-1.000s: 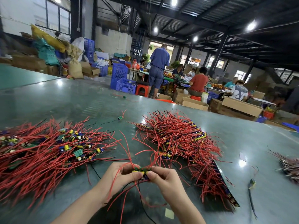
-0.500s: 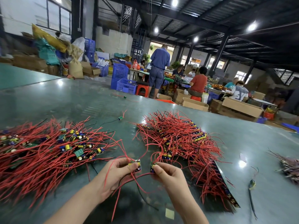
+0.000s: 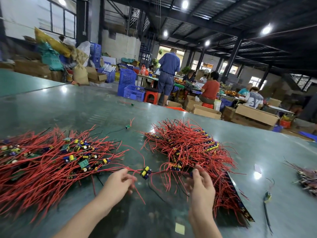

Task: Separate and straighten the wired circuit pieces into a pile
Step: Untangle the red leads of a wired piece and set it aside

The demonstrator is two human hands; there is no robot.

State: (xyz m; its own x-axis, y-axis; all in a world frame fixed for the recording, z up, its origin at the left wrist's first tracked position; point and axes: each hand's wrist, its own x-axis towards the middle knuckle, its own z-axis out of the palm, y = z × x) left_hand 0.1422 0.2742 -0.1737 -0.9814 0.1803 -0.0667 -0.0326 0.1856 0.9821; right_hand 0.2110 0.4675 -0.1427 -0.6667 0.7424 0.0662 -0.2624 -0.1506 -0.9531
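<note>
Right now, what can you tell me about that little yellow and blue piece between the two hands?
The circuit piece is a tiny board carrying yellow and dark blue parts, with thin red wires trailing both ways and a black one below. It sits between the piles, just above the green table. The left hand holds its red wires; motion blur hides finer detail.

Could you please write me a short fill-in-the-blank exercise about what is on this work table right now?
1. Most wires in the two big piles are coloured ____.
2. The small circuit piece with a yellow part lies between the left hand and the ____ hand.
3. The table top is coloured ____.
4. The lone green board lies ____ the two piles, farther back.

Missing words: red; right; green; between
</note>
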